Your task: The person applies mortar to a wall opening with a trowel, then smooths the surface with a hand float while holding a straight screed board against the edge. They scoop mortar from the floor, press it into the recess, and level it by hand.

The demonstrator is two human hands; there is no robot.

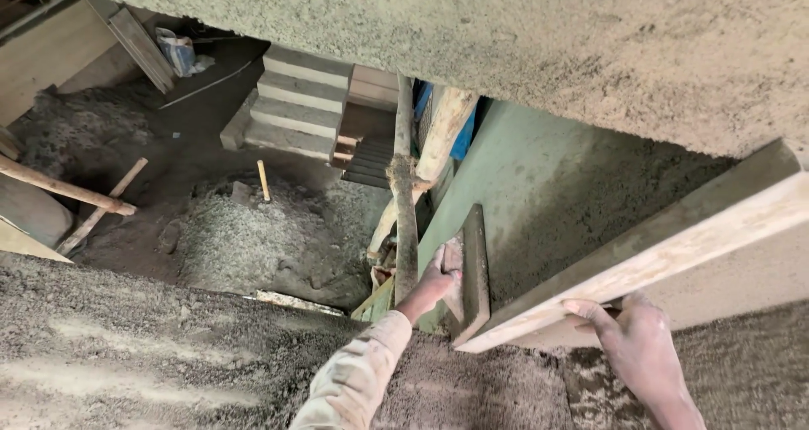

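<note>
My left hand (436,280) reaches forward over wet grey mortar and grips a flat wooden float (472,272) by its edge, holding it upright at the lip of the mortar surface. My right hand (634,346), smeared with cement, clasps the near end of a long wooden straight-edge board (674,240) that runs up to the right across the plastered face. A light dusty sleeve (354,379) covers my left forearm.
Rough plastered concrete (539,34) overhangs at the top. Below lies a lower floor with a gravel heap (244,240), concrete steps (297,101), loose timber poles (67,190) and an upright pole (404,194). Wet mortar bed (126,346) spreads at the bottom left.
</note>
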